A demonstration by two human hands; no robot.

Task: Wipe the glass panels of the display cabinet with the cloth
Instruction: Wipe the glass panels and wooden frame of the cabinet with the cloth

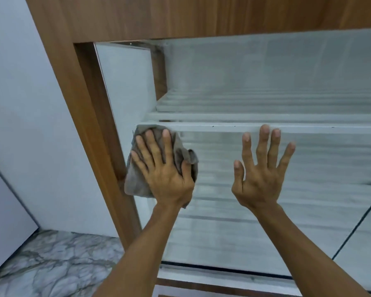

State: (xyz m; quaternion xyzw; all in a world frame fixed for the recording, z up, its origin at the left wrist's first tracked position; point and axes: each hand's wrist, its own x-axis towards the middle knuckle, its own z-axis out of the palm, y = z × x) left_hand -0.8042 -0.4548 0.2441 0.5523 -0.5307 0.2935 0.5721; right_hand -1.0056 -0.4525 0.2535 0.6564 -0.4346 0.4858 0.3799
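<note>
**Carefully: Cloth and Bare Palm Both at the Glass**

Flatly, the left hand (161, 168) is pressing the cloth (135, 179) against the glass (266, 221), just beside the frame (88, 125). Its fingers are lying straight and spread, gripping nothing, with a fold bunching over the thumb. The right hand (259, 176) is spreading wide at the glass and holding nothing; whether it is touching, I cannot tell.

Risks, as I am judging them:
- Only pressure is holding the cloth, so easing off is likely to let it slide down to the floor (51, 264).
- The bare right palm is risking fresh prints on the panel.
- The bunched fold is probably wiping unevenly and may be leaving streaks.
- Leaning in with both hands would be loading the pane.

Counting: two hands and one cloth. One shelf (223, 127) edge is showing plainly behind the glass, with others blurring above it. A dark seam (362, 220) at the right is suggesting a second panel, so I am counting two.
</note>
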